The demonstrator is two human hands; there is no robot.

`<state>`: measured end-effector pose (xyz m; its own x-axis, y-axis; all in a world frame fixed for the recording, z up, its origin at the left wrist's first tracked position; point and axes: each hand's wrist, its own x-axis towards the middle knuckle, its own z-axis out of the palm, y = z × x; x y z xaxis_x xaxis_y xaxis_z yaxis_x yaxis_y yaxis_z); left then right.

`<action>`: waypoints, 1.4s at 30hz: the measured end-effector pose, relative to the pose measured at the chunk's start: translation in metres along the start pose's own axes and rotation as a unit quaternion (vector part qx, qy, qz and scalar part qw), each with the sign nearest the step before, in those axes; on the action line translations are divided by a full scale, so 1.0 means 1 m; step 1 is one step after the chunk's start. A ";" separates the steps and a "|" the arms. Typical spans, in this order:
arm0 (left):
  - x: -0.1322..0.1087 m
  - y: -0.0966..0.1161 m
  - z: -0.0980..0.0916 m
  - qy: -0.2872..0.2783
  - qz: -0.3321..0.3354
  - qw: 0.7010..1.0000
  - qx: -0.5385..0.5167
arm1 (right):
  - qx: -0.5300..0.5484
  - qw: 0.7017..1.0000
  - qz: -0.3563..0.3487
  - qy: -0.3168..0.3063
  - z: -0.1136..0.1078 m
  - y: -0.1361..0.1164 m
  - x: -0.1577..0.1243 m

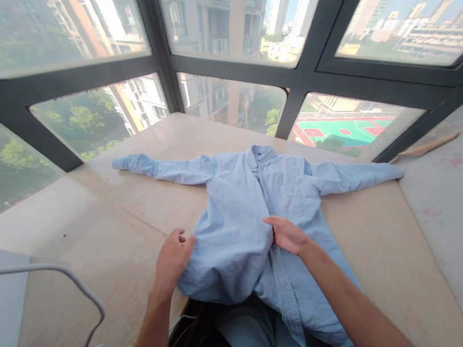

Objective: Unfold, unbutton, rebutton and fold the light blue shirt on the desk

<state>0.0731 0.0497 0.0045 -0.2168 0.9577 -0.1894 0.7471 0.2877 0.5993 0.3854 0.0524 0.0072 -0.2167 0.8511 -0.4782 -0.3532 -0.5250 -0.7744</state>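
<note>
In the head view, your shirt (260, 192) lies front up on the desk (114, 230), collar toward the windows, sleeves spread wide, hem hanging over the near edge. Your left hand (173, 256) is clenched on a bunch of cloth at the side of one front panel. Your right hand (285, 233) pinches that panel's other edge by the button strip. This looks like a spreading-and-smoothing step, with the panel puffed up between your grips. A further move calls for even tension from both sides. A white cable (84, 292) lies to the left, well apart. No brand, label or writing is readable.
</note>
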 end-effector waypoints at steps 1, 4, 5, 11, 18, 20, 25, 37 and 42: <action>0.007 0.007 0.001 0.008 0.014 1.000 0.000 | -0.002 1.000 0.010 -0.014 0.002 -0.001 -0.002; 0.034 0.032 0.011 0.013 0.072 0.997 0.011 | -0.007 0.999 0.009 -0.044 0.006 -0.004 -0.008; 0.044 0.041 0.016 0.011 0.089 0.996 0.017 | -0.008 0.999 0.001 -0.052 0.007 -0.004 -0.009; 0.105 0.083 0.039 -0.018 0.053 0.998 0.009 | -0.023 0.991 -0.031 -0.128 0.004 -0.005 -0.020; 0.152 0.092 0.044 -0.044 0.040 0.998 0.011 | -0.095 0.989 0.002 -0.115 0.002 -0.006 -0.029; 0.160 0.093 0.042 -0.052 0.039 0.998 0.003 | -0.123 0.989 0.007 -0.084 0.000 -0.007 -0.033; 0.178 0.099 0.037 -0.036 0.018 0.998 -0.048 | -0.132 0.987 0.010 -0.092 -0.006 -0.015 -0.051; 0.187 0.107 0.029 -0.093 -0.053 0.983 -0.146 | -0.017 0.997 0.014 -0.079 0.013 0.006 -0.044; 0.176 0.085 0.019 -0.115 -0.105 0.973 -0.171 | -0.104 0.979 0.082 -0.157 0.020 0.042 -0.046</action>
<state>0.1107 0.2428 0.0074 -0.1660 0.8609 -0.4809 0.4399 0.5011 0.7452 0.3622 -0.0086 0.0049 -0.5348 0.6965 -0.4783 -0.1047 -0.6164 -0.7805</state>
